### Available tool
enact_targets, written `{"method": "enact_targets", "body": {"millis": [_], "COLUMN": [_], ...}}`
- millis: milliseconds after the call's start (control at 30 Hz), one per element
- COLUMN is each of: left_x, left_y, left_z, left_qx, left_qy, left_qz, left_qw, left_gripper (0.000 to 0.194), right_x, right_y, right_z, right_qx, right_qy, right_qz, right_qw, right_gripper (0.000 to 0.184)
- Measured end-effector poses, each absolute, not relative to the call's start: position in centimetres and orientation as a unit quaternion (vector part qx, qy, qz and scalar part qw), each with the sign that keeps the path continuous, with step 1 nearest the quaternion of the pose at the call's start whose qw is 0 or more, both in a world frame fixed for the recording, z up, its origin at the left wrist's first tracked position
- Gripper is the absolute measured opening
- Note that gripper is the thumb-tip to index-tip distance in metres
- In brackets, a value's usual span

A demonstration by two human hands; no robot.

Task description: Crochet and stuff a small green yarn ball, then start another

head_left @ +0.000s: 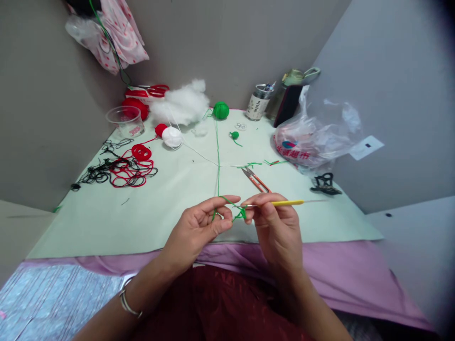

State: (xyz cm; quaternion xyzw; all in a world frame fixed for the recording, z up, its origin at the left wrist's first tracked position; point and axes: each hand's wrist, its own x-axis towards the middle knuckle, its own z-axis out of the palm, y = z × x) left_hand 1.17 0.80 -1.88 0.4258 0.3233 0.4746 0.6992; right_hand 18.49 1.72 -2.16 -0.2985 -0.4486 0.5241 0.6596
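Note:
My left hand [199,227] pinches a strand of green yarn [218,156] that loops over its forefinger and runs back across the table to a green yarn ball [221,110]. My right hand [273,222] grips a yellow-handled crochet hook [287,203], whose tip sits in a small green knot of stitches [241,213] between the two hands. Both hands hover over the near edge of the pale green table [159,208].
Orange thread snips [256,179] lie just beyond my hands. Red and black yarn tangles [121,168] lie at left, with white stuffing [181,105], a plastic cup [126,121], a jar [259,102] and a plastic bag [313,137] further back. A black clip [325,183] lies at right.

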Motion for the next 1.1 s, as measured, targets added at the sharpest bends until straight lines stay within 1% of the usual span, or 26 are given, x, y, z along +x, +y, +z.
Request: {"method": "enact_targets", "body": {"millis": [267,567,767,967,1100], "left_x": [0.4,-0.9,-0.2,1.1,1.7], "left_y": [0.8,0.7,0.7,0.7,0.8], "left_z": [-1.6,-1.2,-1.4,-2.0,-2.0], "left_qx": [0.460,0.511,0.491,0.440,0.407], "left_qy": [0.315,0.318,0.354,0.368,0.403], "left_qz": [0.427,0.388,0.427,0.467,0.486], "left_qw": [0.712,0.698,0.672,0.673,0.661], "left_gripper": [0.034,0.041,0.032,0.039,0.033], "right_x": [18.5,18.5,18.5,18.5,18.4], "right_y": [1.7,1.5,1.2,0.8,0.7], "right_z": [-1.8,-1.3,-1.5,-2.4,-3.0], "right_qx": [-0.311,-0.327,-0.314,-0.343,-0.347], "right_qy": [-0.431,-0.433,-0.462,-0.507,-0.520], "right_qz": [0.532,0.535,0.495,0.449,0.441], "right_qw": [0.660,0.648,0.666,0.651,0.645], "right_gripper": [0.014,0.019,0.011,0.013,0.014]}}
